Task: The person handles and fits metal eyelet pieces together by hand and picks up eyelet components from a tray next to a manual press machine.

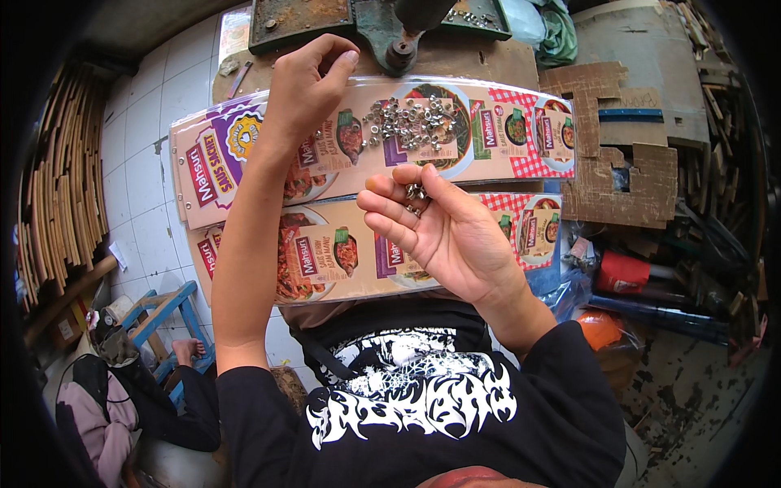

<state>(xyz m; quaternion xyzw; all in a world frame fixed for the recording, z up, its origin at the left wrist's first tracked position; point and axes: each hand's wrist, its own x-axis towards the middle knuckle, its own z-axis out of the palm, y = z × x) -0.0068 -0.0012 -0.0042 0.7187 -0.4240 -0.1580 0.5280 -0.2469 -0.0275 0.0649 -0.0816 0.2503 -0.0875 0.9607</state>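
My right hand [451, 224] is turned palm up, with a few small silver metal eyelets [416, 193] held in its bent fingers. Just beyond it, a loose pile of the same eyelets [411, 122] lies on a stack of glossy printed food banners [508, 167]. My left hand [313, 85] is raised over the far left part of that stack, thumb and fingers curled together; anything between them is hidden. A second printed stack [480, 272] lies nearer my body, partly under the first. Metal rings show at the left edge of the upper stack.
A green metal press base [399, 55] stands at the far edge, between an open tray [301, 23] and another holding eyelets [480, 18]. Cut cardboard [618, 183] lies at right. Cardboard sheets [61, 187] stand at left, near a blue stool frame [175, 313] and another person's foot [189, 350].
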